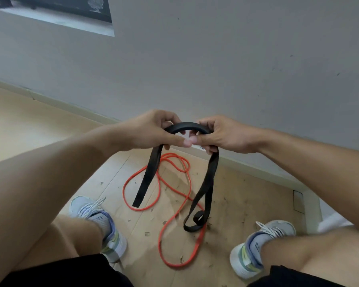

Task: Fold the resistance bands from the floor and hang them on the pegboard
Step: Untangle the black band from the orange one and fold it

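A flat black resistance band arches between both hands above the floor. My left hand pinches its left side and my right hand grips its right side, thumbs nearly touching. One folded end hangs down on the left; a longer loop hangs on the right and curls onto the floor. An orange resistance band lies in loose loops on the wooden floor beneath, between my two feet. No pegboard is in view.
A grey wall with a pale baseboard runs diagonally just beyond my hands. My shoes stand on either side of the orange band. Small debris is scattered on the floor. A dark panel sits at the top left.
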